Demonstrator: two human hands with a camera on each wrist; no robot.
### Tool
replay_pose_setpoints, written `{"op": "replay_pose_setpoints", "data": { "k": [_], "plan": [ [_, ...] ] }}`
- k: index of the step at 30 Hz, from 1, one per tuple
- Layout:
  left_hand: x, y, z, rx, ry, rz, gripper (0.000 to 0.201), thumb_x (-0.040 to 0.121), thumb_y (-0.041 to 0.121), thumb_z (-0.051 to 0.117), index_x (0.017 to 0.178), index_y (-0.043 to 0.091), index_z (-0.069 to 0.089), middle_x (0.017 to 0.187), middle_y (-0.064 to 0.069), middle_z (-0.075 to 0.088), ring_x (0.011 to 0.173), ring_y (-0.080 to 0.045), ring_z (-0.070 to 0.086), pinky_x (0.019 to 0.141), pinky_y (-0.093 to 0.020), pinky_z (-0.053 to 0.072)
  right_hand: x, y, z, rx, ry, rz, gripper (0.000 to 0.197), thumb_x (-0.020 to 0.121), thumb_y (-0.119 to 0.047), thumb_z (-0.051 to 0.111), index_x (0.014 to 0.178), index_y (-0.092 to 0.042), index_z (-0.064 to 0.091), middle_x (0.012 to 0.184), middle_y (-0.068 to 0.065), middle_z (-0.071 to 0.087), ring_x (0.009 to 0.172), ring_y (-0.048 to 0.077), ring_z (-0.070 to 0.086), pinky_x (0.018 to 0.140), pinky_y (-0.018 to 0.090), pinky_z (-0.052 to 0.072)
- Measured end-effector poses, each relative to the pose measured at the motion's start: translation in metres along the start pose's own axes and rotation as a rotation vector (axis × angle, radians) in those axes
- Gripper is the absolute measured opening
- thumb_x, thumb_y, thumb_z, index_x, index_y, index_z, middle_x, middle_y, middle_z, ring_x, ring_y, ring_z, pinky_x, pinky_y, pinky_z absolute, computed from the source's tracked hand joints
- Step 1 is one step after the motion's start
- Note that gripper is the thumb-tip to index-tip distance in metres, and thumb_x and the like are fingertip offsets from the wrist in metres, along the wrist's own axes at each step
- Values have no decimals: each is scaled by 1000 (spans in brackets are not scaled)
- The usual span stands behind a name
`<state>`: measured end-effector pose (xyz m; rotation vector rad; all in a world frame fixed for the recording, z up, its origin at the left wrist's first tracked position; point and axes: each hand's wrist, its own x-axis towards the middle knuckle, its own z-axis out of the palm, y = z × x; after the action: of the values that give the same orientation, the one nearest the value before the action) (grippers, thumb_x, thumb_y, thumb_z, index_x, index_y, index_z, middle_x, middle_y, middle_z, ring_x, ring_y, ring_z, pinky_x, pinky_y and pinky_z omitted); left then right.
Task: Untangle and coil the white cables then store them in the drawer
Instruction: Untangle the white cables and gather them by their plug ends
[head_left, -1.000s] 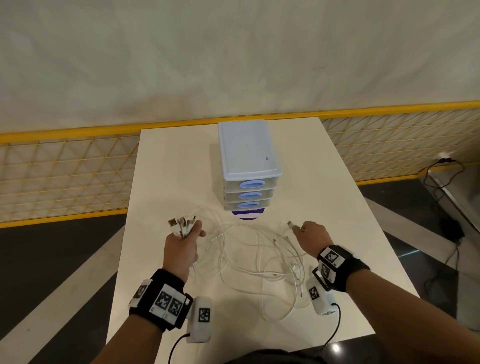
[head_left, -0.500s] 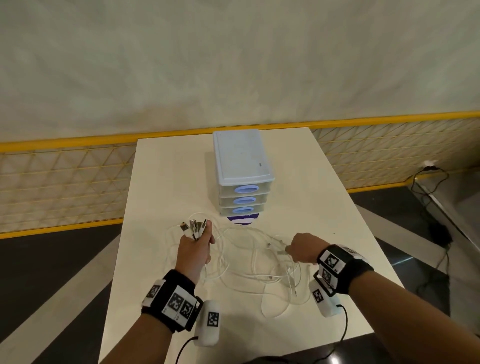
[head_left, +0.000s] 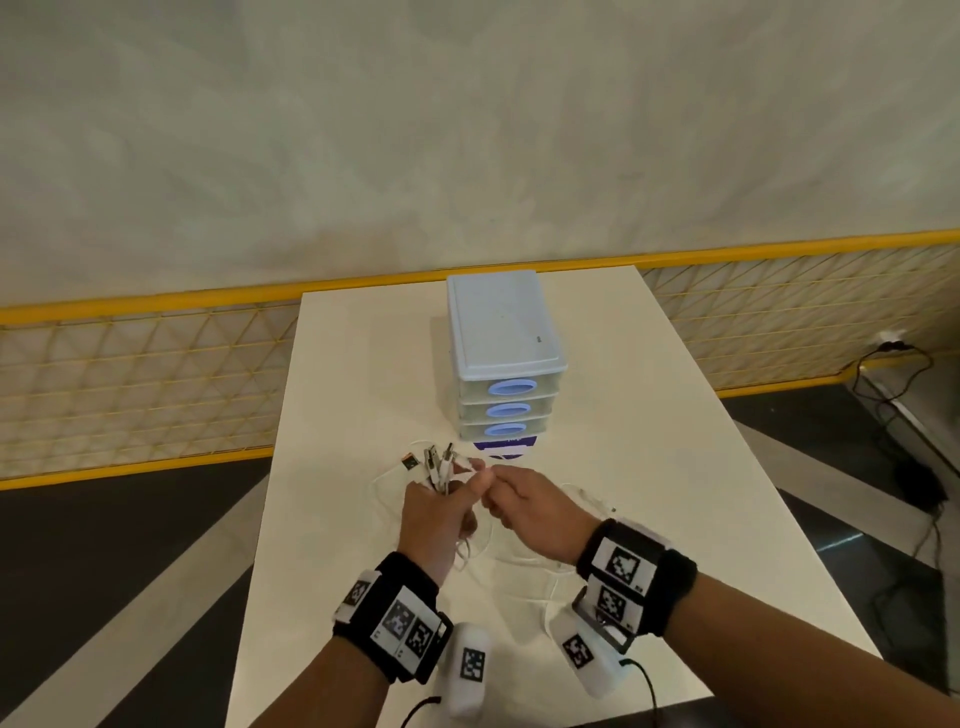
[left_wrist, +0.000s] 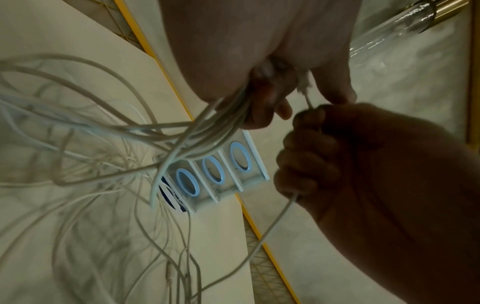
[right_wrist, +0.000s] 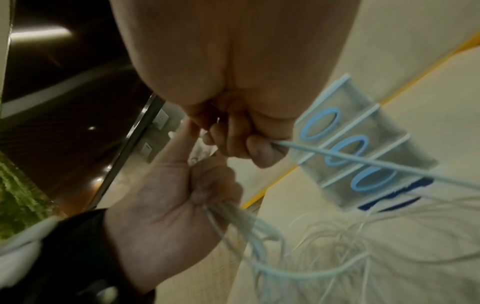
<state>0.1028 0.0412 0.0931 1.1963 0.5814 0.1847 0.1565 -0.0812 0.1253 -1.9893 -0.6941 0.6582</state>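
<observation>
The left hand is fisted round a bunch of white cables, plug ends fanned up above the knuckles, most likely so every end stays gathered and sorted in one place. Right up against it, the right hand pinches a single strand and feeds it toward that bunch. The rest of the tangle droops from both hands onto the worktop, just in front of the drawer unit, whose drawers all look closed.
</observation>
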Motion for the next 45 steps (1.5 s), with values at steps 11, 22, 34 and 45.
{"op": "replay_pose_setpoints", "data": {
  "k": [11,22,34,45],
  "plan": [
    [-8,4,0,-128,91,-54,34,91,24,59,62,6,55,50,-3,47,48,-14,45,47,-23,39,0,-1,25,-185,28,-63,33,98,-26,39,83,-4,59,70,1,58,62,16,52,67,32,45],
    [2,29,-5,-490,173,-103,39,93,20,56,59,19,38,42,7,25,36,-10,27,48,-27,39,3,7,17,-236,-4,-31,30,98,-26,43,86,-5,62,64,-14,50,60,3,46,61,6,34],
    [27,53,-89,-399,435,66,29,87,-1,53,64,15,44,37,9,24,30,-8,18,41,-14,16,-14,107,-55,-499,3,392,28,99,-32,37,81,-16,50,94,14,66,83,26,55,73,31,38],
    [11,11,-29,167,193,-40,30,75,15,78,55,15,56,36,10,41,30,-7,30,39,-17,24,8,50,-18,-495,241,154,31,98,-28,39,90,-2,55,84,24,66,78,42,59,62,34,33]
  ]
}}
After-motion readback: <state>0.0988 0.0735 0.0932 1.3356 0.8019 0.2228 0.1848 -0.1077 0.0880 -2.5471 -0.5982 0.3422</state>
